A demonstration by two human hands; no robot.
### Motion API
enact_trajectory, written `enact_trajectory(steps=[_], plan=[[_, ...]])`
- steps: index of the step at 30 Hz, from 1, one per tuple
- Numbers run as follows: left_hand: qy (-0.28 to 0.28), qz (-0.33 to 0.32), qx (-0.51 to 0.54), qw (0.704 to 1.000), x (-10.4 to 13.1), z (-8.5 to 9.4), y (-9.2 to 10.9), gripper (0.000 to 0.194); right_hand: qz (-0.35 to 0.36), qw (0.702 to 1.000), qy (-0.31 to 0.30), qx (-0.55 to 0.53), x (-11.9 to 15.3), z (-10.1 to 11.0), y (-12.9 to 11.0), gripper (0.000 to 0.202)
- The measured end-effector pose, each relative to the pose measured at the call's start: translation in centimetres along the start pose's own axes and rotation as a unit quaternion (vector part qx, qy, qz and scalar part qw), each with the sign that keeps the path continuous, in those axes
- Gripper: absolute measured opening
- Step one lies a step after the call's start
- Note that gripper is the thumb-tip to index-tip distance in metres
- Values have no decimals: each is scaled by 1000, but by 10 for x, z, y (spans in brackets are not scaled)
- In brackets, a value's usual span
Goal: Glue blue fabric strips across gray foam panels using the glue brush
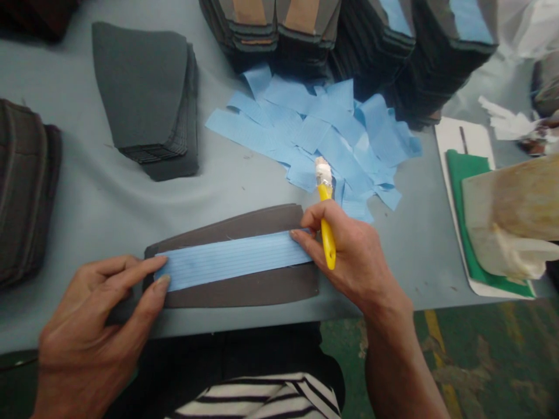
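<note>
A ribbed blue strip (pixel 231 260) lies lengthwise along the middle of a dark grey-brown shaped panel (pixel 244 292) near the table's front edge. At the strip's left end, my left hand (pixel 98 317) has its thumb and index finger closed on the edge. My right hand (pixel 349 253) grips a paintbrush (pixel 326 230) with a yellow handle, its white-coated bristles pointing away from me. The thumb and index finger of that same hand also touch the strip's right end. Just beyond lies a loose heap of similar blue strips (pixel 301 125).
A stack of dark grey panels (pixel 144 87) stands behind on the left, and more brown pieces (pixel 21 186) sit at the left edge. Tall stacks (pixel 454 35) line the back. On the right, a glue-stained container (pixel 510 203) rests over a green item (pixel 465 166) and a white board (pixel 449 131).
</note>
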State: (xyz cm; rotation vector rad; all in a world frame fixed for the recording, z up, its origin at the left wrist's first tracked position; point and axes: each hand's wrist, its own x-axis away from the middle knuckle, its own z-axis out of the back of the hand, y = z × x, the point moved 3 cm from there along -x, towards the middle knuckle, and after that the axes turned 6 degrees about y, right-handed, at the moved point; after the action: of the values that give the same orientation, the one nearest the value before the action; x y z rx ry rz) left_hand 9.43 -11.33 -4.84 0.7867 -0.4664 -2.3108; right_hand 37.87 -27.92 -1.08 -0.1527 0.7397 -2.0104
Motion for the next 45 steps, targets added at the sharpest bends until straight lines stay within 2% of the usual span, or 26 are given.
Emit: enact_trajectory(steps=[3,7,22,30,35,37,40,45], plan=[[5,-15,-13,1000,-2,-1,5,34,9,1000,9,2,0,-1,2,10],[4,-9,-15,1000,-4,-2,12,28,15,1000,8,4,0,-1,2,10],[1,-5,-16,1000,-4,-1,16,24,25,999,17,18,5,-1,3,12],[-3,-22,-14,1000,-4,-2,12,23,-22,999,22,29,13,7,19,21],[11,-31,-8,999,-4,-2,13,25,-32,995,73,57,18,21,25,23],[14,-28,-2,999,-4,-3,13,25,-18,992,107,67,19,21,19,21],[15,-22,-1,1000,-4,-3,12,24,35,987,148,58,21,9,-1,20],[5,-13,5,1000,-3,-3,13,24,125,976,169,-54,26,-21,-49,20]])
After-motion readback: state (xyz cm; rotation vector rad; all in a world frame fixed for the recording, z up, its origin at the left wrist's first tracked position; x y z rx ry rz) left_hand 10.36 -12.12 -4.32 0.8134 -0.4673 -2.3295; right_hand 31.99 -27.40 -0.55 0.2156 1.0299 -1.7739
